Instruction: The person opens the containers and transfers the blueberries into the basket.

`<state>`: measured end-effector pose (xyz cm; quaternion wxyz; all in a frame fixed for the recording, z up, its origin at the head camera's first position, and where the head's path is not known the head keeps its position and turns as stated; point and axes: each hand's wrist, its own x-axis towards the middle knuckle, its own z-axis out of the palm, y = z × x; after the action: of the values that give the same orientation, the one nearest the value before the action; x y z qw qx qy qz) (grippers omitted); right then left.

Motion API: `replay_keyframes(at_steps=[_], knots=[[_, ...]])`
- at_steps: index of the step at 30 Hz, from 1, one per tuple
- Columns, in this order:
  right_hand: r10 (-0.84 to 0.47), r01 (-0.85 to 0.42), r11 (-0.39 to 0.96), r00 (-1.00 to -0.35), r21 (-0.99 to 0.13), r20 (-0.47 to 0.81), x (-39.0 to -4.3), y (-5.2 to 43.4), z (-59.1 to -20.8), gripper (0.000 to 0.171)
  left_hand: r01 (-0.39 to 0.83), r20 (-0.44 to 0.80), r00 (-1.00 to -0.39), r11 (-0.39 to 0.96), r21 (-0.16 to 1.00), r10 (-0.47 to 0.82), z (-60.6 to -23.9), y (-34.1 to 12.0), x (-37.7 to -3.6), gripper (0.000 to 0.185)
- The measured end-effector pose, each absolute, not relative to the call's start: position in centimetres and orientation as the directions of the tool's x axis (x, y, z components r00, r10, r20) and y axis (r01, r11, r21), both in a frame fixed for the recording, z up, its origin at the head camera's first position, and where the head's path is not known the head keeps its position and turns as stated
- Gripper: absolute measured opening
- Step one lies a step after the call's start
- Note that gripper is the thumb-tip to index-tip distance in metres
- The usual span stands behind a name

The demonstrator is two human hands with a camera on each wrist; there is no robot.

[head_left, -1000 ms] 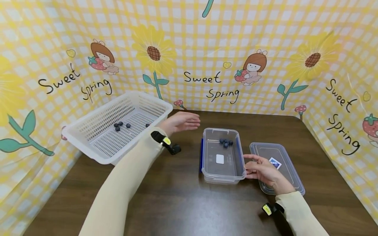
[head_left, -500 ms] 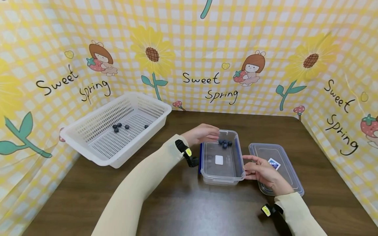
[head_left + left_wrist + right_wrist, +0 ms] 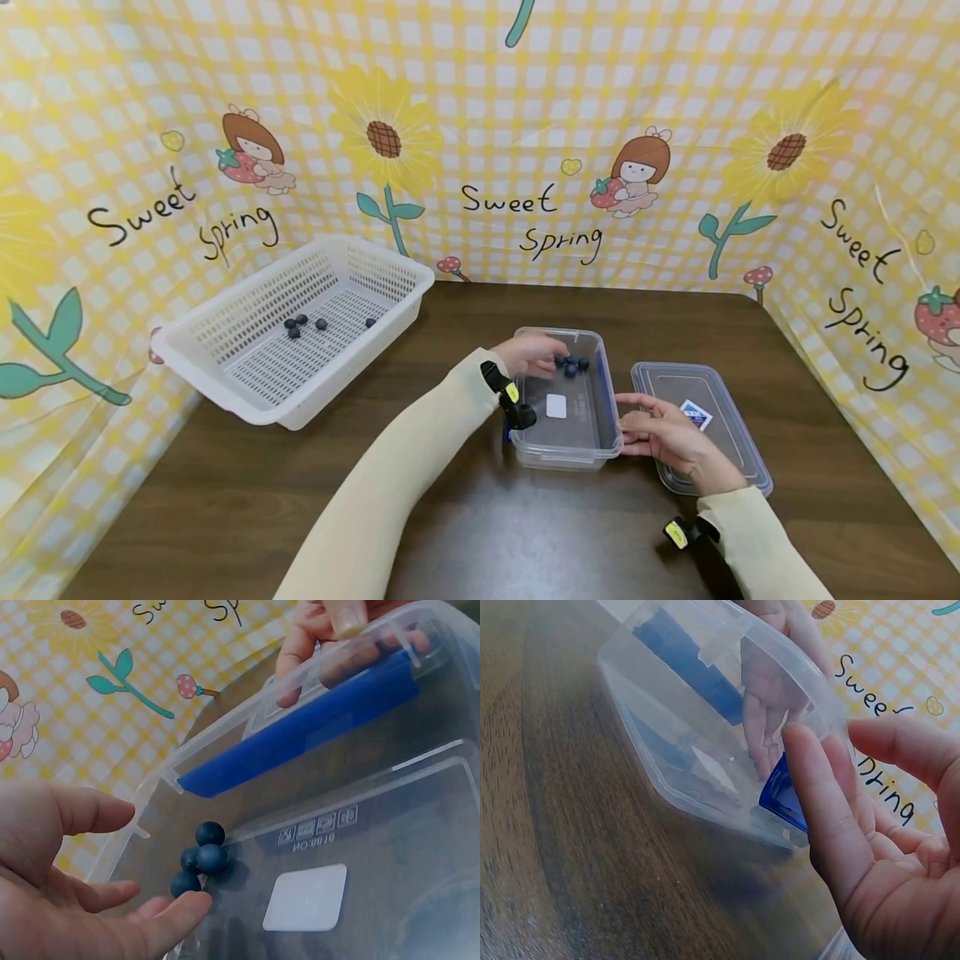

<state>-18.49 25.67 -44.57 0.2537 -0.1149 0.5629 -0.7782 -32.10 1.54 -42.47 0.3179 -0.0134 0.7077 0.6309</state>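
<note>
Left hand point(image 3: 534, 354) moved into container point(image 3: 592, 442), beside blueberries point(image 3: 573, 363).

We see the box point(image 3: 564, 433) at the middle of the table point(image 3: 450, 533), berries point(image 3: 573, 364) in its twelve o'clock end. The lid point(image 3: 720, 400) lies just beside it at three o'clock. The basket point(image 3: 247, 392) sits well apart at ten o'clock, with more berries point(image 3: 306, 324) inside. The backdrop point(image 3: 480, 125) stands behind, at twelve.
</note>
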Motion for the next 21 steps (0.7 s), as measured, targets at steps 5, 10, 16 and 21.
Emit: replay_keyframes(at_steps=[5, 10, 16, 21], knots=[[-0.520, 0.277, -0.235, -0.845, -0.932, -0.120, -18.4, 25.6, -44.6, 0.032, -0.473, -0.509, -0.800, 0.188, 0.861, 0.318, -42.5, 2.4, -31.1, 0.078], [-0.521, 0.281, -0.231, -0.844, -0.932, -0.126, -18.4, 25.6, -44.6, 0.033, -0.518, -0.531, -0.791, 0.129, 0.846, 0.305, -46.3, 3.4, -33.3, 0.079], [-0.519, 0.280, -0.226, -0.845, -0.933, -0.128, -18.4, 25.6, -44.7, 0.033, -0.543, -0.544, -0.770, 0.104, 0.833, 0.334, -45.0, 3.8, -31.7, 0.062], [-0.517, 0.273, -0.227, -0.847, -0.935, -0.122, -18.5, 25.6, -44.6, 0.033, -0.548, -0.543, -0.769, 0.089, 0.832, 0.338, -41.7, 3.8, -29.4, 0.055]])
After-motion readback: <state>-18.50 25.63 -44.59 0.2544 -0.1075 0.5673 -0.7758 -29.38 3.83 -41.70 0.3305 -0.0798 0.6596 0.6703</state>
